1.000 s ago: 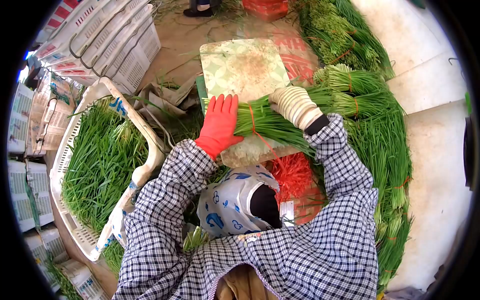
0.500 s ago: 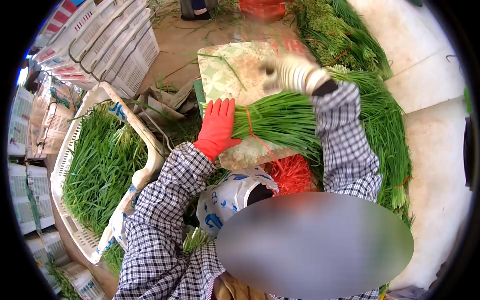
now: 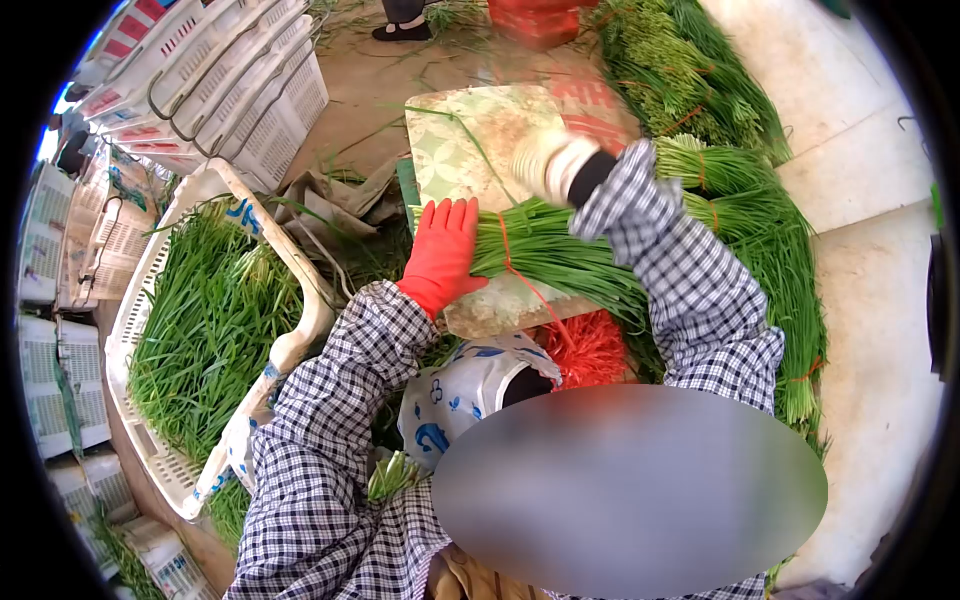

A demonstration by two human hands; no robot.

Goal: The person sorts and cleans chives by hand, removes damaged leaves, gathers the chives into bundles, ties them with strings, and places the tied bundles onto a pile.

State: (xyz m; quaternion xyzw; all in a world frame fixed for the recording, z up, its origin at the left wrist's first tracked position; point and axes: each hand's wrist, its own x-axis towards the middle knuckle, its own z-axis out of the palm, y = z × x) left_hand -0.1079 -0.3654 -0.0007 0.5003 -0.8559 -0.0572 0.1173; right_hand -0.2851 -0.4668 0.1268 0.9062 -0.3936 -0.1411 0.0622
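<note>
A bundle of long green chives [image 3: 560,245] lies across a pale, leaf-patterned board [image 3: 450,150]. My left hand [image 3: 440,258], in a red rubber glove, rests flat over the bundle's left end, its fingers stretched out. Red plastic twine [image 3: 507,250] crosses the bundle just right of that hand and trails to a red tangle of twine [image 3: 585,350] below the board. Above the bundle, my right hand [image 3: 552,165] in a whitish glove is smeared by motion; its fingers do not show clearly, nor whether anything is in them.
A white basket [image 3: 125,350] of loose greens stands left. Stacked white crates [image 3: 270,120] rise behind it. Tied green bundles [image 3: 760,240] line the right side beside a pale slab [image 3: 870,300]. A person's shoe [image 3: 402,32] and a red container [image 3: 535,22] are at the top.
My right hand has moved left, across the area above the bundle. The left hand keeps its place on the chives. The view has shifted slightly, and the person's foot at the top shows differently.
</note>
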